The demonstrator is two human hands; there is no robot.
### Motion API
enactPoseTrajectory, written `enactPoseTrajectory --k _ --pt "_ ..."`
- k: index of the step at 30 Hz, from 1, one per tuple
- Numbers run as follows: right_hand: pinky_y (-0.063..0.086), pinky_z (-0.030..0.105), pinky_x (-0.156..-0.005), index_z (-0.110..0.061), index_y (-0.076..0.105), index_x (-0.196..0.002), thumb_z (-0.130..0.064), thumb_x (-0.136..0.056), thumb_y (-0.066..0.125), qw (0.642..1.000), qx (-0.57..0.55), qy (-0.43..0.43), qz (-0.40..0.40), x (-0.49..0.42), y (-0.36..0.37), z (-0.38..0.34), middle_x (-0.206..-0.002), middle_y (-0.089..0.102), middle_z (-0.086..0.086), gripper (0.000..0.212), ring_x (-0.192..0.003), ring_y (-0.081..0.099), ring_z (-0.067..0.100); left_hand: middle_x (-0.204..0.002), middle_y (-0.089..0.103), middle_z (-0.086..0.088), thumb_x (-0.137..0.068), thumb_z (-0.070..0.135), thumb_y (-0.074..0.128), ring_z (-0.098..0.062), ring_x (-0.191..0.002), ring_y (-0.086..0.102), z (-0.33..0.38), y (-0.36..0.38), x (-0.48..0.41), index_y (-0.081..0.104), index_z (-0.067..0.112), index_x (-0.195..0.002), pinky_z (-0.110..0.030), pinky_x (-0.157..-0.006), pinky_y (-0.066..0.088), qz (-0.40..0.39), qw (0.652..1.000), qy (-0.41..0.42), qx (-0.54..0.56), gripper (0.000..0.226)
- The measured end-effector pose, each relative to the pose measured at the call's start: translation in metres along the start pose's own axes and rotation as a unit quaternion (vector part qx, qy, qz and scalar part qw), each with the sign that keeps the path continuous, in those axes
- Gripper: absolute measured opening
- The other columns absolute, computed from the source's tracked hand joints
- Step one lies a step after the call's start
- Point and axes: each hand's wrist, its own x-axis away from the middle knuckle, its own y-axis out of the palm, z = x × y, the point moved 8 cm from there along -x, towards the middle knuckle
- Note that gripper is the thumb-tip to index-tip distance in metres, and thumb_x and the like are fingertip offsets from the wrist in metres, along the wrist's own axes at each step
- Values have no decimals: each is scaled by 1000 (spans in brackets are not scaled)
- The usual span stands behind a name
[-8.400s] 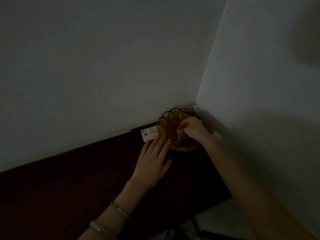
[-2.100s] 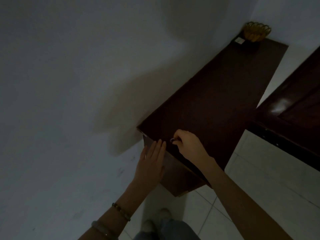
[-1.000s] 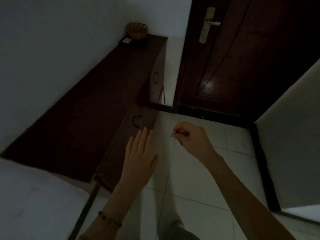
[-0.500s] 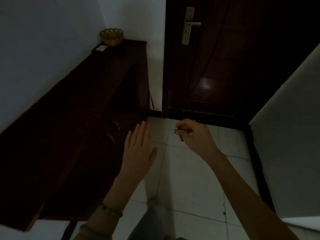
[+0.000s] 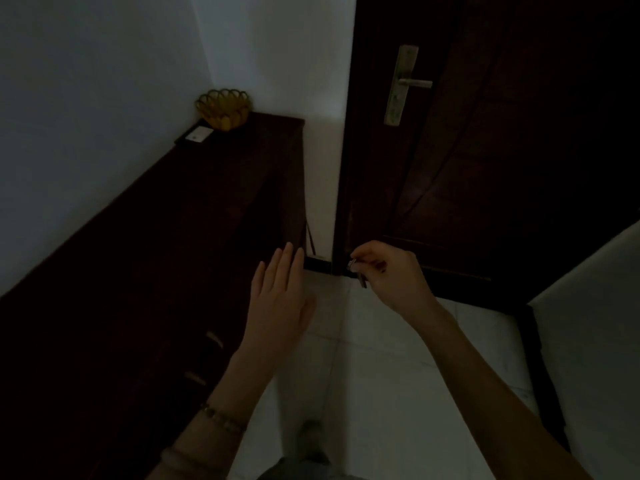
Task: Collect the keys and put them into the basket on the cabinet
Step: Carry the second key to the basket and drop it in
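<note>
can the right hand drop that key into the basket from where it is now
Probably not yet. The right hand pinches the key low by the door, while the basket sits at the cabinet's far corner. Nothing blocks the way; it looks too far.

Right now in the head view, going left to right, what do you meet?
card → basket → left hand → key in the right hand → door handle

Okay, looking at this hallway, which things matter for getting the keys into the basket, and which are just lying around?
Part of the job:
- keys, pinched in the right hand
- yellow basket at the far end of the cabinet

Just there:
- card beside the basket
- door and door handle
- left hand, open and empty
</note>
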Motion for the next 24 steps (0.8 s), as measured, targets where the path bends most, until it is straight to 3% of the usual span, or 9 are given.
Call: enactPoseTrajectory --k 9,20,24 --pt "42 2 -63 -16 68 -85 -7 -77 69 999 -12 -15 -30 -131 23 21 -74 65 -7 11 -68 57 -11 -143 38 -23 -81 26 68 -37 -133 34 -47 28 -112 35 0 -138 -55 -106 27 -12 999 -30 -12 71" --pt "47 7 -69 -18 68 -83 -6 -77 69 991 -42 -54 -118 -311 58 60 -75 66 -9 14 -73 61 -6 -154 17 -14 -91 36 50 -26 -142 12 -103 79 -250 17 8 -145 -43 -114 7 -17 991 -133 -30 70" --pt "44 3 -68 -25 66 -80 -5 -76 69 983 -70 -64 -156 -389 61 71 -76 64 -18 20 -75 61 -8 -157 5 -10 -93 41 44 -21 -143 1 -117 90 -312 4 14 -146 -39 -114 -2 -13 983 -179 -40 72"
